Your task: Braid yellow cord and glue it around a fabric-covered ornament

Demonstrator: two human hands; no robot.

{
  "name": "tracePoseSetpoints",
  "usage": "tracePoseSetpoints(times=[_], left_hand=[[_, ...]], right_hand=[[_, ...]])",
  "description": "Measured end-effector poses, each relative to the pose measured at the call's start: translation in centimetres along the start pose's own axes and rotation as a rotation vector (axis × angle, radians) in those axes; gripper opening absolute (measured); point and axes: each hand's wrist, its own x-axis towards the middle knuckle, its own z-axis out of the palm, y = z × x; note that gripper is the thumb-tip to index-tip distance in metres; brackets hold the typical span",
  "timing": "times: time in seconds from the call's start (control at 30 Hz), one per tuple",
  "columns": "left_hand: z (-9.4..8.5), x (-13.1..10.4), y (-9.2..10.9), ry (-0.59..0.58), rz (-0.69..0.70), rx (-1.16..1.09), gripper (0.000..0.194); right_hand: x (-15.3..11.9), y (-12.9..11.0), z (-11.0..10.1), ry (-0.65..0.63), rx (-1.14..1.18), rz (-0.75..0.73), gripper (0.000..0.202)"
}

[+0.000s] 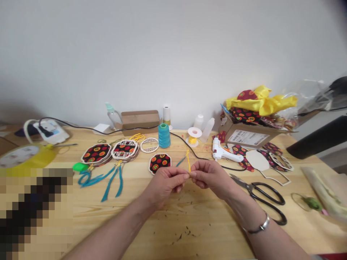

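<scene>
A yellow cord point(188, 161) runs up in a narrow loop from between my two hands. My left hand point(169, 180) pinches it between thumb and forefinger, and my right hand point(208, 176) grips it the same way from the other side. The fingertips of both hands almost touch, hiding the cord's lower part. Just behind my left hand lies a dark floral fabric-covered piece point(159, 163) with a pale edge. A short teal strand point(180, 161) rests on the table between that piece and the cord.
Black-handled scissors point(252, 187) lie right of my right hand, below a white glue gun point(225, 151). A teal thread cone point(164, 136) and a yellow cord spool point(193, 138) stand behind. Stacked ornaments point(124, 150) with teal tassels sit left. A box point(244, 135) holds fabric.
</scene>
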Motion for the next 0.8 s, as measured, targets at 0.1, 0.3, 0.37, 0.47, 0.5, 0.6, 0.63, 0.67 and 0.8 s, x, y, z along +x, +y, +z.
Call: tracePoseSetpoints(times=[0.1, 0.3, 0.37, 0.47, 0.5, 0.6, 0.63, 0.67, 0.8], left_hand=[[-0.02, 0.04, -0.01, -0.005, 0.016, -0.006, 0.016], [-0.25, 0.1, 0.06, -0.006, 0.052, 0.043, 0.019], [-0.32, 0.05, 0.1, -0.012, 0.053, 0.051, 0.019], [-0.31, -0.01, 0.15, -0.035, 0.046, 0.029, 0.015], [-0.29, -0.02, 0.14, -0.041, 0.048, 0.027, 0.014], [-0.23, -0.01, 0.0, -0.032, 0.061, 0.022, 0.013], [-0.23, 0.01, -0.07, -0.027, 0.066, 0.014, 0.013], [-0.23, 0.03, -0.14, -0.025, 0.068, 0.007, 0.013], [-0.29, 0.09, -0.28, -0.019, 0.074, 0.012, 0.015]], right_hand=[[-0.06, 0.04, -0.04, -0.01, 0.046, 0.011, 0.022], [-0.02, 0.23, 0.05, -0.037, 0.133, 0.034, 0.024], [-0.04, 0.26, 0.06, -0.06, 0.155, 0.036, 0.022], [-0.11, 0.25, 0.01, -0.075, 0.175, 0.038, 0.021], [-0.13, 0.24, -0.01, -0.076, 0.177, 0.036, 0.021], [-0.13, 0.2, -0.08, -0.073, 0.172, 0.03, 0.02], [-0.12, 0.2, -0.09, -0.073, 0.171, 0.029, 0.019], [-0.11, 0.21, -0.11, -0.073, 0.171, 0.028, 0.019], [-0.07, 0.33, -0.12, -0.087, 0.165, 0.02, 0.018]])
